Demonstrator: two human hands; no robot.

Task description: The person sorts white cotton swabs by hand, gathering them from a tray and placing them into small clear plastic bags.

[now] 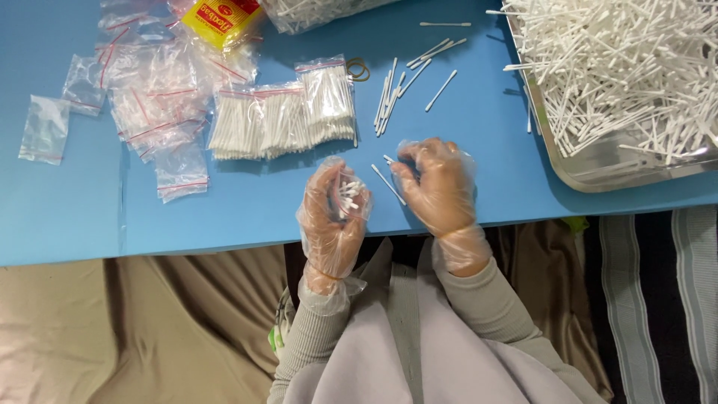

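My left hand (333,213), in a thin clear plastic glove, is closed around a bundle of white cotton swabs (348,194) whose tips point up. My right hand (437,183), gloved too, hovers just right of it with fingers curled and pinches a single swab (389,184) that lies slanted over the blue table (247,202). Three filled small zip bags of swabs (284,116) lie side by side just beyond my hands.
A metal tray (598,168) heaped with loose swabs sits at the right. Loose swabs (404,86) lie scattered at centre back beside a rubber band (359,69). Empty small zip bags (153,97) and a yellow packet (222,19) lie at the left.
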